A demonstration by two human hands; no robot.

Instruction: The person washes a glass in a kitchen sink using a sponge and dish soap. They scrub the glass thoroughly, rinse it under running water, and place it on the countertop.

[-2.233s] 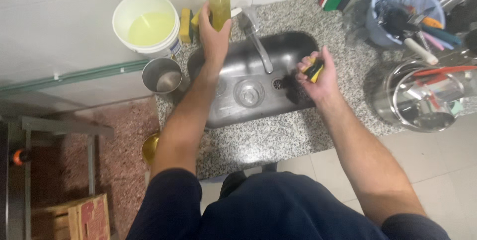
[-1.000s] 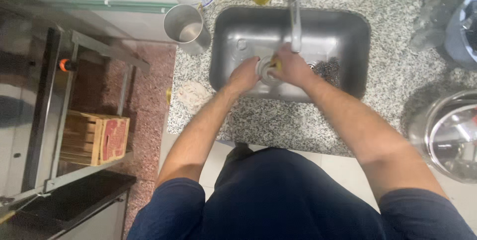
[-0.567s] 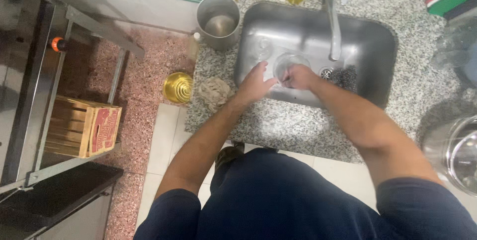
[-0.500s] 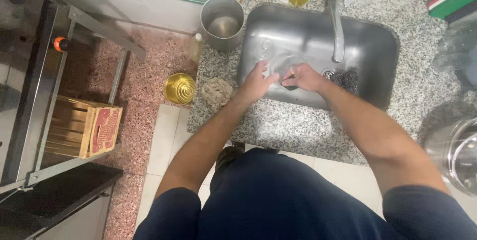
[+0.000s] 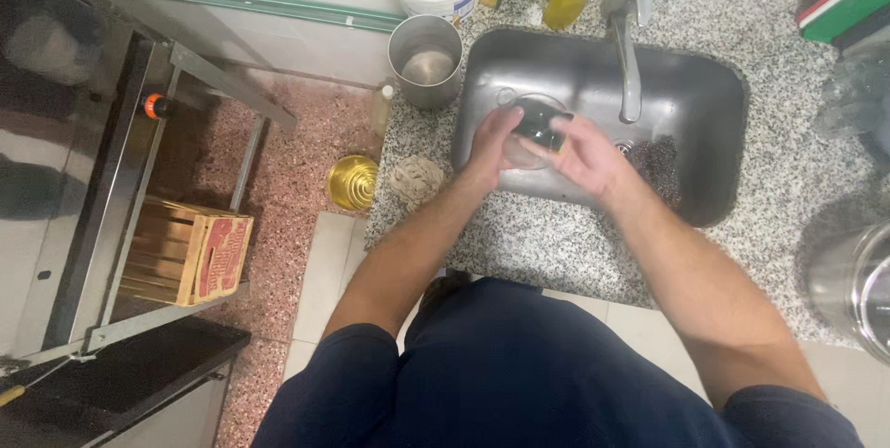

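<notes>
- Glass point(image 5: 521, 133): clear and round, held over the left half of the steel sink point(image 5: 705, 105), near the tabletop's back edge.
- Left hand point(image 5: 491, 144): fingers wrapped around its side.
- Right hand point(image 5: 586, 153): fingers pinching a dark sponge point(image 5: 540, 123) against it.
- Likely wet, slippery and fragile; best gripped around the wall.

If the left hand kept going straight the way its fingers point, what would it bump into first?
Probably the clear glass it is already touching. Past that, the left hand points up and right toward the faucet, though depth is hard to judge from above.
</notes>
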